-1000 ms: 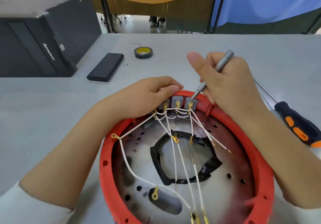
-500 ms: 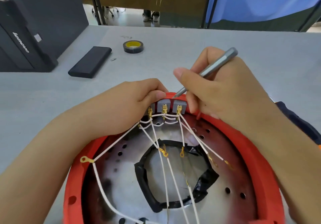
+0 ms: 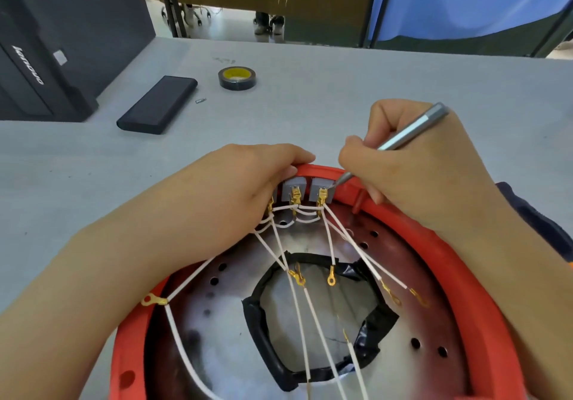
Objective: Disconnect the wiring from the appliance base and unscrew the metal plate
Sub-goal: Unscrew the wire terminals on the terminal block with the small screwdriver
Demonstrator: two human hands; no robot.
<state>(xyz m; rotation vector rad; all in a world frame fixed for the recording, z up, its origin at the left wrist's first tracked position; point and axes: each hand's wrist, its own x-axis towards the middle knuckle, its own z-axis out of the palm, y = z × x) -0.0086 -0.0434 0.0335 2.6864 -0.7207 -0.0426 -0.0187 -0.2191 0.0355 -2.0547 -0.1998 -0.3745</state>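
Note:
The red round appliance base (image 3: pixel 483 322) lies open side up on the grey table, with a perforated metal plate (image 3: pixel 418 275) inside and black tape around its central hole. White wires (image 3: pixel 297 306) with gold terminals run to grey terminal blocks (image 3: pixel 293 186) at the far rim. My left hand (image 3: pixel 235 195) grips the far rim beside the blocks, fingers curled over it. My right hand (image 3: pixel 412 170) holds a thin grey screwdriver (image 3: pixel 406 139), whose tip touches the rightmost gold terminal.
A black flat case (image 3: pixel 158 105), a small loose bit (image 3: pixel 201 100) and a roll of black tape (image 3: pixel 237 78) lie at the far left. A black computer tower (image 3: pixel 46 43) stands at the left edge. A dark-handled screwdriver (image 3: pixel 533 213) shows behind my right wrist.
The view has dropped closer to the base. My right hand has tilted the grey screwdriver flatter and brought its tip to the rightmost terminal. My left hand stays on the rim.

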